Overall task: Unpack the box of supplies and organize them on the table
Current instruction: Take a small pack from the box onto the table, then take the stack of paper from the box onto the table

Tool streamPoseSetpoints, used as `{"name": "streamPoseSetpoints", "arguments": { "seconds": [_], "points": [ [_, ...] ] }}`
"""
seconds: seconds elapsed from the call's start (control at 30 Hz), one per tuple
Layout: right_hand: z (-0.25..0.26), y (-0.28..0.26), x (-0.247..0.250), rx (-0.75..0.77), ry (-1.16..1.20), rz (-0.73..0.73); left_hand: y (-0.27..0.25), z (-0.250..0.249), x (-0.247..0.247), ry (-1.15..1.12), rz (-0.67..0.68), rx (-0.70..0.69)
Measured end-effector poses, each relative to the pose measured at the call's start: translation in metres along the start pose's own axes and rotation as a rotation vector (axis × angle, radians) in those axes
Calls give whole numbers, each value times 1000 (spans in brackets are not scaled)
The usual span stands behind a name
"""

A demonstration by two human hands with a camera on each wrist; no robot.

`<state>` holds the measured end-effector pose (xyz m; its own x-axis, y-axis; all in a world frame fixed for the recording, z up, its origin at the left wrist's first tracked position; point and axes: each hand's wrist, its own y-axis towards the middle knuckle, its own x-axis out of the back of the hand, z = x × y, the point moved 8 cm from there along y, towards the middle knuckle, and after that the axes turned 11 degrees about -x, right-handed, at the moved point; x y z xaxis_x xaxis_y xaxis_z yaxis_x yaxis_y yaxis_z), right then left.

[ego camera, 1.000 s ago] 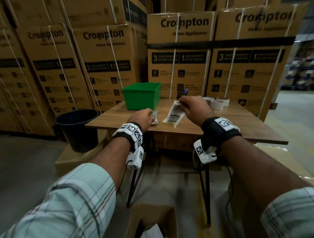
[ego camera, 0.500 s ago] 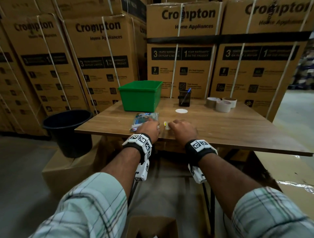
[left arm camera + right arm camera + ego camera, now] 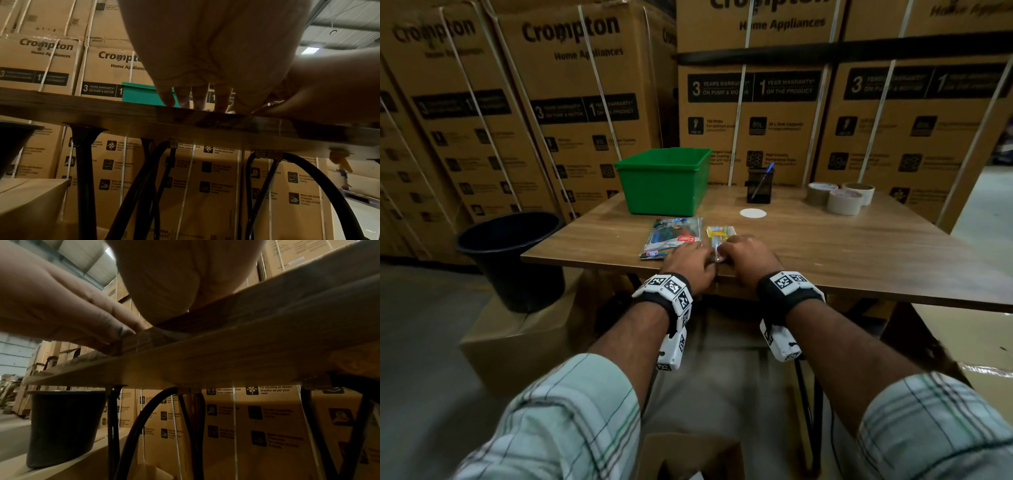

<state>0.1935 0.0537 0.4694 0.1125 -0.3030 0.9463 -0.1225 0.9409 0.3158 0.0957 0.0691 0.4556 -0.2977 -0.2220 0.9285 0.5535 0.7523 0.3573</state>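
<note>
A clear packet of pastel sticks with a yellow label (image 3: 719,235) lies flat near the wooden table's front edge (image 3: 859,274). Close on its left lies a colourful pen packet (image 3: 673,238). My left hand (image 3: 692,261) rests with straight fingers (image 3: 197,100) on the tabletop at the near ends of the two packets. My right hand (image 3: 747,255) sits at the clear packet's near end and seems to pinch its edge (image 3: 274,102); its fingertips are hidden in the right wrist view. An open cardboard box (image 3: 690,455) stands on the floor below.
A green bin (image 3: 664,181) stands at the back left of the table. A black pen holder (image 3: 758,186), a white disc (image 3: 752,213) and tape rolls (image 3: 840,198) are behind. A black bucket (image 3: 510,253) sits on a carton left of the table, with stacked cartons behind.
My right hand brought the clear packet down from the air onto the table beside the pen packet. Both hands now sit low at the front edge.
</note>
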Motion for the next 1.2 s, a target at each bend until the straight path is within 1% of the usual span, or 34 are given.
{"name": "streamPoseSetpoints", "arguments": {
  "seconds": [0.13, 0.27, 0.4, 0.47, 0.57, 0.63, 0.73, 0.87, 0.93, 1.0, 1.07, 1.1, 1.17, 1.2],
  "points": [
    [-5, -6, -2, -14, 86, 33, 0, 1, -1, 2, 5, -2],
    [-8, -13, 0, -30, 183, -19, -1, -1, -3, 8, 10, 6],
    [-6, -15, -1, -22, 203, -29, -4, -3, -6, 35, 40, 32],
    [-4, -16, 0, 5, 200, -64, -7, -5, -5, 46, 46, 51],
    [-4, -23, 3, 18, 201, -100, -12, -11, 7, 41, 29, 54],
    [-2, -36, 10, 21, 156, -129, -15, -15, 17, 48, 6, 33],
    [6, -58, 31, 70, 81, -262, -26, -17, 32, 39, -54, 5],
    [22, -86, 52, 131, -11, -419, -55, -22, 41, -13, -149, -51],
    [31, -104, 53, 151, -8, -477, -73, -20, 34, -56, -141, -40],
    [41, -125, 45, 150, 23, -501, -94, -12, 22, -106, -135, 14],
    [53, -143, 17, 142, 47, -414, -121, -3, 1, -155, -107, 81],
    [60, -153, -6, 146, 52, -328, -136, -1, -15, -180, -68, 116],
    [72, -168, -62, 144, 72, -95, -165, 3, -48, -233, 59, 186],
    [78, -174, -92, 126, 74, 52, -178, 5, -67, -256, 134, 211]
  ]
}}
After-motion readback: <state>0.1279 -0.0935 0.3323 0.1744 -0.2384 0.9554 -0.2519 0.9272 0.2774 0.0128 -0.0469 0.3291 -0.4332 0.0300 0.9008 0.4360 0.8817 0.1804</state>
